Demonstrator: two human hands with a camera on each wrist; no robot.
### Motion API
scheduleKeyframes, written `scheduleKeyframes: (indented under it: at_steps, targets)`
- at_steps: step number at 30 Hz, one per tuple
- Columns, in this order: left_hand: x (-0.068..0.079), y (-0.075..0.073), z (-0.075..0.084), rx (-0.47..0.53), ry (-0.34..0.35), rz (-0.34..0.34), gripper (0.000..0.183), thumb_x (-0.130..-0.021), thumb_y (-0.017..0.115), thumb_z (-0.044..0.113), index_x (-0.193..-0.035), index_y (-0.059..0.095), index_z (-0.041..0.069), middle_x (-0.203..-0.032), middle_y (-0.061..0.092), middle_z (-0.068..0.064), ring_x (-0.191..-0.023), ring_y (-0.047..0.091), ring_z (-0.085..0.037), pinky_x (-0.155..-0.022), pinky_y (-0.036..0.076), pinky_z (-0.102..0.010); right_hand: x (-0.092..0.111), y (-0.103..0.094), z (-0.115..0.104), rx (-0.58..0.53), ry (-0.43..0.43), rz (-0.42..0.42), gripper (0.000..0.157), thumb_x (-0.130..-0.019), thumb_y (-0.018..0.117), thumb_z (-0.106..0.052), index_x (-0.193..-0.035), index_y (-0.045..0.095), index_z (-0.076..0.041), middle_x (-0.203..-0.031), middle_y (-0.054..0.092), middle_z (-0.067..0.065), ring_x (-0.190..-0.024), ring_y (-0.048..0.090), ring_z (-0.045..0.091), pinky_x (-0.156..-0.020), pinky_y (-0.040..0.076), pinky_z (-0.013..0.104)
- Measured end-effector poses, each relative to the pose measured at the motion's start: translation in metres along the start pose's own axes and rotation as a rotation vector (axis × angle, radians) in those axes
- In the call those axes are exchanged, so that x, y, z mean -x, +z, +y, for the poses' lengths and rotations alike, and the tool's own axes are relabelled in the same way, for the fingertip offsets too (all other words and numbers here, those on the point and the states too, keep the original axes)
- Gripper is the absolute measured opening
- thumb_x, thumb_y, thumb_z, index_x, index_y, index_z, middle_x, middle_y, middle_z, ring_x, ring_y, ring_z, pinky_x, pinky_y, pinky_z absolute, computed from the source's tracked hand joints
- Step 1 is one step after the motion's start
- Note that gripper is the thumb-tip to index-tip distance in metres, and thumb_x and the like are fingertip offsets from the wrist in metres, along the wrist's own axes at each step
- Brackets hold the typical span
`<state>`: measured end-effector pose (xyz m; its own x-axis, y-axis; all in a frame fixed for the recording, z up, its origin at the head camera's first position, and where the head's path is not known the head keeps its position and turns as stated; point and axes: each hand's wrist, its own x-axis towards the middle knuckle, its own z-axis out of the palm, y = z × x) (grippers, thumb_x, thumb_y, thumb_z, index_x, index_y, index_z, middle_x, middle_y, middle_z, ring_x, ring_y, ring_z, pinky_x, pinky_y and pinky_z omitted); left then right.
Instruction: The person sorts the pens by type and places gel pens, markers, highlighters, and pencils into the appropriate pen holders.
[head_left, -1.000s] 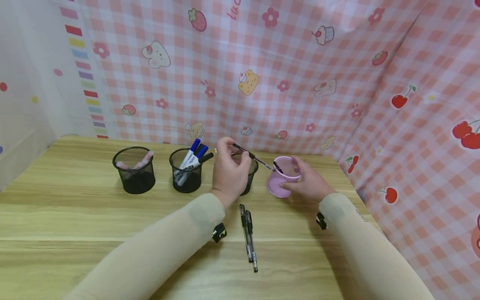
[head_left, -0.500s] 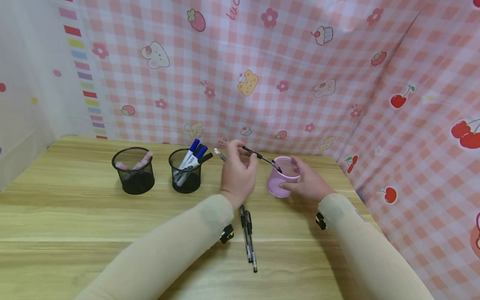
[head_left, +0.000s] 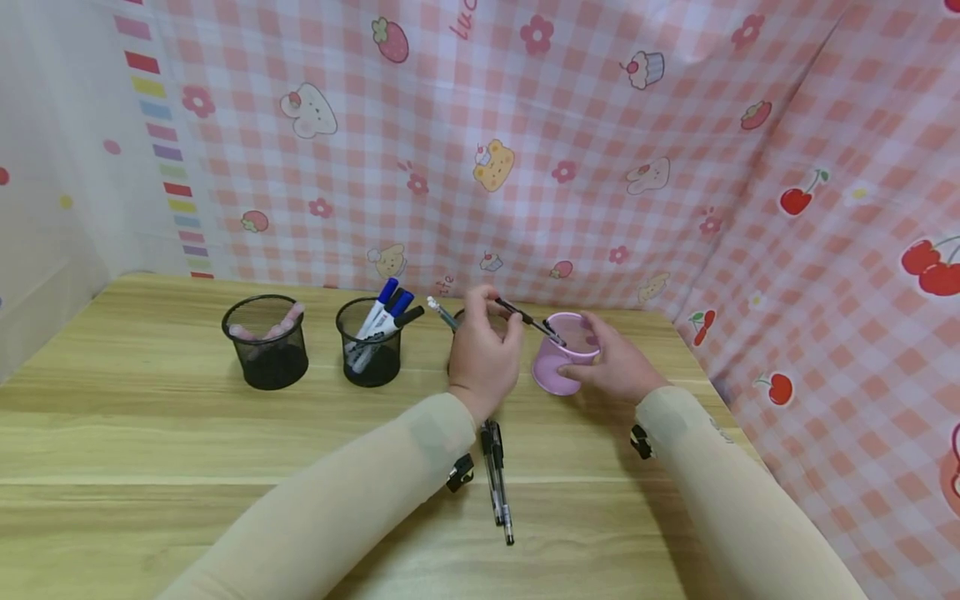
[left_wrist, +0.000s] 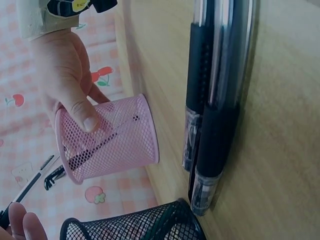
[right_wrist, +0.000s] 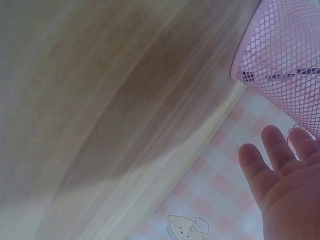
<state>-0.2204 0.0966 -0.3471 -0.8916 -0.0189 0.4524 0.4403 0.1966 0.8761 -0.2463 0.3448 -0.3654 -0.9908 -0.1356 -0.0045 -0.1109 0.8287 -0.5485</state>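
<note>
My left hand pinches a black gel pen at its rear end, tilted down to the right. The pen's front end overlaps the rim of a pink mesh pen cup. My right hand holds that cup at its right side, thumb in front of the mesh and other fingers around the far side. Through the mesh in the left wrist view, another black pen leans inside. Two more black gel pens lie side by side on the table, below my left hand.
Behind my left hand stands a black mesh cup, largely hidden, with a thin stick poking out. Further left are a black cup of blue and black markers and another with pink items. A checked curtain hangs behind.
My left hand has moved right with the pen, bringing its front end to the pink cup's rim. The thin stick in the black cup has come into sight. My right hand stays put.
</note>
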Motion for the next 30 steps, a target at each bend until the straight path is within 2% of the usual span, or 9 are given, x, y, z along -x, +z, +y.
scheduleKeyframes:
  at_steps: [10, 16, 21, 25, 29, 30]
  targets:
    - [0.0043, 0.0031, -0.0003, -0.053, -0.017, -0.033, 0.029, -0.107, 0.057, 0.02, -0.133, 0.048, 0.011, -0.115, 0.072, -0.01, -0.061, 0.055, -0.009, -0.055, 0.045, -0.026, 0.0002, -0.0003, -0.0005, -0.003, -0.005, -0.004, 0.115, -0.087, 0.085, -0.049, -0.169, 0.016, -0.007, -0.17, 0.034, 0.018, -0.15, 0.042, 0.043, -0.124, 0.033, 0.062]
    - [0.005, 0.0054, -0.0004, -0.116, -0.022, -0.058, 0.023, -0.108, 0.057, 0.022, -0.128, 0.055, 0.012, -0.114, 0.074, -0.007, -0.063, 0.054, -0.01, -0.056, 0.044, -0.027, -0.0007, 0.0009, 0.0006, -0.027, -0.008, 0.001, 0.114, -0.086, 0.086, -0.048, -0.169, 0.018, -0.009, -0.166, 0.039, 0.018, -0.148, 0.045, 0.042, -0.123, 0.034, 0.062]
    - [0.0059, 0.0062, -0.0017, -0.125, -0.034, -0.092, 0.021, -0.109, 0.055, 0.022, -0.127, 0.059, 0.013, -0.116, 0.073, -0.004, -0.077, 0.063, -0.014, -0.066, 0.052, -0.03, -0.0021, 0.002, 0.0026, -0.015, -0.012, 0.011, 0.114, -0.085, 0.087, -0.05, -0.169, 0.02, -0.011, -0.156, 0.049, 0.021, -0.14, 0.052, 0.042, -0.117, 0.042, 0.062]
    - [0.0067, 0.0075, -0.0029, -0.139, -0.048, -0.121, 0.024, -0.107, 0.057, 0.022, -0.128, 0.061, 0.011, -0.121, 0.073, -0.006, -0.097, 0.07, -0.021, -0.085, 0.059, -0.036, -0.0023, 0.0021, 0.0037, -0.018, -0.005, 0.01, 0.116, -0.084, 0.087, -0.05, -0.169, 0.018, -0.014, -0.16, 0.046, 0.02, -0.142, 0.051, 0.043, -0.118, 0.04, 0.063]
    - [0.0077, 0.0081, -0.0027, -0.151, -0.056, -0.162, 0.025, -0.105, 0.06, 0.021, -0.128, 0.062, 0.01, -0.127, 0.072, -0.008, -0.116, 0.07, -0.028, -0.099, 0.057, -0.041, -0.0026, 0.0024, 0.0037, -0.033, -0.013, 0.007, 0.115, -0.084, 0.088, -0.048, -0.169, 0.019, -0.014, -0.166, 0.041, 0.017, -0.146, 0.048, 0.043, -0.119, 0.039, 0.063]
    - [0.0084, 0.0082, -0.0024, -0.159, -0.057, -0.179, 0.026, -0.105, 0.061, 0.021, -0.128, 0.063, 0.01, -0.129, 0.072, -0.009, -0.115, 0.07, -0.029, -0.099, 0.057, -0.042, -0.0026, 0.0025, 0.0034, -0.034, -0.013, 0.008, 0.115, -0.084, 0.088, -0.048, -0.169, 0.019, -0.013, -0.166, 0.04, 0.017, -0.146, 0.047, 0.043, -0.119, 0.039, 0.063]
